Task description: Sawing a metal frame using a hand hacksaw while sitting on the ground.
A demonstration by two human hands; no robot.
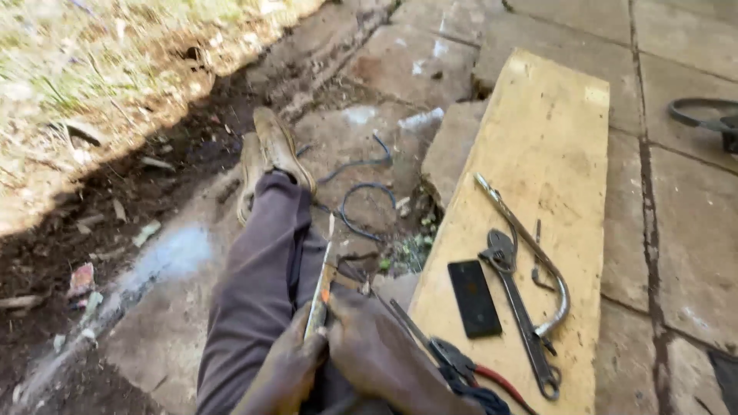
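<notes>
Seated on paving, legs in grey trousers [261,277] stretched out, shoes [269,157] crossed near a muddy ditch edge. Both hands low in the lap. Left hand [286,376] with fingers wrapped shut around the lower end of a thin pale rod [321,280], held nearly upright, tip pointing away over the knee. Right hand [380,357] just beside, touching the left; fingers curled together against the rod, exact grip hard to tell. Small orange-marked piece on the rod, above the hands.

To the right, a yellow wooden board [550,115] lying on stone slabs. On the board: black phone [474,298] lying flat, a long spanner [519,307] beside it, a curved metal bar [538,253] crossing near the spanner's head. At the board's near edge, pliers [461,361] with red handles, close to the right hand. Blue wire [361,204] looped on the ground beyond the knees. Dark ring [703,115] at the far right edge, partly cut off.
</notes>
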